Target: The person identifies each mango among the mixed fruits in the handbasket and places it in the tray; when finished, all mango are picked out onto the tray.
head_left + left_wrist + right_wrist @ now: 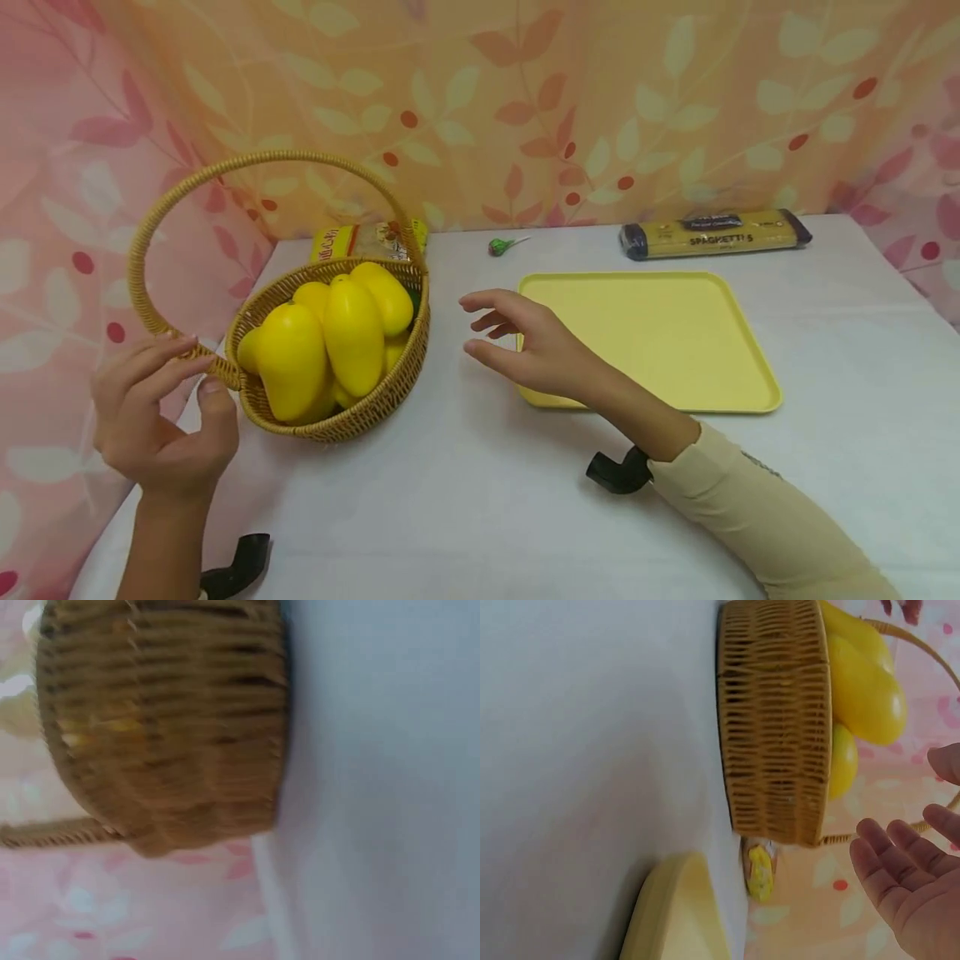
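A wicker basket of yellow mangoes stands on the counter's left side, its handle raised. The left hand, loose-fingered and grasping nothing, is beside the handle's near end — contact unclear — while the empty, relaxed right hand hovers between basket and yellow tray. Behind lie a lollipop and spaghetti pack.

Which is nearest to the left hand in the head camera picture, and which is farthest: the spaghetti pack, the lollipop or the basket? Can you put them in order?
From the left hand, in the head view:
1. Basket: on the left, right by the hand.
2. Lollipop: towards the back, near the middle.
3. Spaghetti pack: at the back, on the right.
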A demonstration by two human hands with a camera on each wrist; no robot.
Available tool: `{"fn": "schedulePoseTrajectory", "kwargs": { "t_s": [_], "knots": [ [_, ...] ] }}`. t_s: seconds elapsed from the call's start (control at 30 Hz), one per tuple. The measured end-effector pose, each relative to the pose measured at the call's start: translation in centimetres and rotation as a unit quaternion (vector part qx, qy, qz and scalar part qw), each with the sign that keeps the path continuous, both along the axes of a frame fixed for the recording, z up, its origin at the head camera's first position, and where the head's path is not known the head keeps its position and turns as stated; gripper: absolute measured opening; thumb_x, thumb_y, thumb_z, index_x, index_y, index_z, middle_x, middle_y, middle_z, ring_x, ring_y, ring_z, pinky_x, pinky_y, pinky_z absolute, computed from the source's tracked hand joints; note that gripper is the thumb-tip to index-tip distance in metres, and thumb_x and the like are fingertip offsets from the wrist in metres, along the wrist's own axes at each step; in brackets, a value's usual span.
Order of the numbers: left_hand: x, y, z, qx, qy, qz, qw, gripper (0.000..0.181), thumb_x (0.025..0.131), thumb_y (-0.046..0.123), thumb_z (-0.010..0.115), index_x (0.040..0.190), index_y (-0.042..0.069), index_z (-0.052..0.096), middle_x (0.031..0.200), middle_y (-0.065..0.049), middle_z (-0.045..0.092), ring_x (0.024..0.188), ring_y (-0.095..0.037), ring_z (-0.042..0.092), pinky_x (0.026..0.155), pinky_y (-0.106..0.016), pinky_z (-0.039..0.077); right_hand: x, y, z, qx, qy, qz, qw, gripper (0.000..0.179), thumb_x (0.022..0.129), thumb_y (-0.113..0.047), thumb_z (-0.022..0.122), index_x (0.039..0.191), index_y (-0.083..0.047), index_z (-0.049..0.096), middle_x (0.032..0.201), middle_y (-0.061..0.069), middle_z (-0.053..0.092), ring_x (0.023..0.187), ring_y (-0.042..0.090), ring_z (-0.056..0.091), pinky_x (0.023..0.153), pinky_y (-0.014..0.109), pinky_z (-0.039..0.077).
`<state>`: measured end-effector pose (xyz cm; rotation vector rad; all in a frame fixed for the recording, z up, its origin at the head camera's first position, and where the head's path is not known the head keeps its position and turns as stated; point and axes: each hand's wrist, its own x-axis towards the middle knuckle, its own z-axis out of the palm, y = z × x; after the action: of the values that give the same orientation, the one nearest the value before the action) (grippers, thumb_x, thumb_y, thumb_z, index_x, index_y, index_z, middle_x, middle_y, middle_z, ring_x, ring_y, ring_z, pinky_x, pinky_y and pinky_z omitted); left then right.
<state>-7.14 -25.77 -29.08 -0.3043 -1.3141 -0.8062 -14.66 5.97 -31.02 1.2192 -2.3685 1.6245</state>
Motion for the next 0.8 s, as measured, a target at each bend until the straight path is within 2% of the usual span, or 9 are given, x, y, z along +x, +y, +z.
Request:
{"fn": "schedulePoseTrajectory", "kwargs": {
  "t_s": [0.03,0.13,0.23,0.3,0.33,0.4,0.47,0.6,0.8],
  "knots": [
    [-0.1,-0.5,-0.3,0.011,-0.008,0.003,0.9999,0.027,0.067,0.016,0.063,0.074,-0.010,0.064,0.087,-0.022,0.067,0.090,-0.039,0.063,0.092,-0.034,0.051,0.0,-0.4,0.1,-0.006,0.000,0.000,1.0000,0.047,0.093,-0.014,0.071,0.137,-0.007,0.057,0.134,0.003,0.060,0.110,0.014,0.063,0.096,0.036,0.053],
    [-0.2,-1.9,-1.1,0.048,-0.037,-0.013,0.9981,0.030,0.066,0.010,0.061,0.084,-0.014,0.058,0.099,-0.023,0.062,0.100,-0.038,0.059,0.094,-0.032,0.049,0.1,-1.9,0.3,-0.020,-0.001,0.003,0.9998,0.048,0.092,-0.013,0.072,0.137,-0.007,0.056,0.135,0.003,0.059,0.110,0.013,0.063,0.096,0.035,0.053],
    [-0.2,-3.3,-1.8,0.077,-0.090,-0.075,0.9901,0.039,0.063,-0.003,0.056,0.101,-0.014,0.052,0.113,-0.025,0.055,0.107,-0.036,0.057,0.092,-0.029,0.048,0.1,-3.4,0.5,-0.030,-0.010,0.010,0.9994,0.050,0.092,-0.014,0.073,0.138,-0.006,0.055,0.135,0.005,0.058,0.109,0.015,0.063,0.096,0.033,0.052],
    [-0.2,-4.0,-2.2,0.097,-0.126,-0.133,0.9782,0.051,0.062,-0.012,0.054,0.113,-0.013,0.047,0.119,-0.026,0.052,0.108,-0.035,0.057,0.088,-0.027,0.050,0.0,-4.4,0.5,-0.035,-0.016,0.018,0.9991,0.051,0.092,-0.014,0.074,0.138,-0.004,0.054,0.136,0.008,0.057,0.109,0.019,0.064,0.097,0.032,0.052],
    [-0.2,-4.3,-2.4,0.107,-0.139,-0.170,0.9697,0.056,0.062,-0.016,0.053,0.117,-0.013,0.045,0.121,-0.026,0.051,0.107,-0.034,0.057,0.088,-0.028,0.050,-0.1,-4.9,0.5,-0.038,-0.015,0.023,0.9989,0.052,0.092,-0.013,0.074,0.138,-0.003,0.053,0.137,0.010,0.056,0.109,0.021,0.064,0.097,0.033,0.052],
    [-0.1,-4.8,-2.7,0.109,-0.171,-0.211,0.9562,0.065,0.062,-0.022,0.052,0.125,-0.013,0.042,0.123,-0.027,0.051,0.107,-0.034,0.057,0.089,-0.028,0.051,-0.3,-5.9,0.5,-0.042,-0.015,0.030,0.9986,0.053,0.092,-0.013,0.073,0.138,0.000,0.052,0.138,0.014,0.054,0.109,0.025,0.064,0.096,0.034,0.052],
    [-0.1,-5.2,-3.3,0.111,-0.194,-0.238,0.9453,0.069,0.063,-0.026,0.054,0.130,-0.012,0.041,0.123,-0.027,0.052,0.107,-0.034,0.058,0.091,-0.028,0.051,-0.6,-6.8,0.4,-0.043,-0.007,0.037,0.9983,0.053,0.092,-0.011,0.073,0.138,0.002,0.051,0.139,0.017,0.053,0.107,0.025,0.065,0.094,0.034,0.054],
    [-0.1,-5.9,-4.3,0.095,-0.240,-0.237,0.9367,0.072,0.067,-0.029,0.053,0.136,-0.011,0.042,0.123,-0.027,0.054,0.108,-0.033,0.060,0.095,-0.026,0.050,-0.8,-8.3,0.4,-0.034,-0.015,0.037,0.9986,0.052,0.093,-0.009,0.070,0.140,-0.001,0.050,0.139,0.014,0.053,0.102,0.018,0.066,0.087,0.029,0.056],
    [0.0,-6.3,-4.9,0.071,-0.286,-0.203,0.9336,0.073,0.071,-0.030,0.056,0.139,-0.007,0.044,0.122,-0.023,0.057,0.110,-0.030,0.062,0.096,-0.025,0.050,-1.2,-9.9,0.3,-0.017,-0.053,0.022,0.9982,0.060,0.092,-0.011,0.073,0.145,-0.005,0.046,0.141,0.010,0.052,0.096,0.013,0.065,0.083,0.025,0.056]
  ]
}}
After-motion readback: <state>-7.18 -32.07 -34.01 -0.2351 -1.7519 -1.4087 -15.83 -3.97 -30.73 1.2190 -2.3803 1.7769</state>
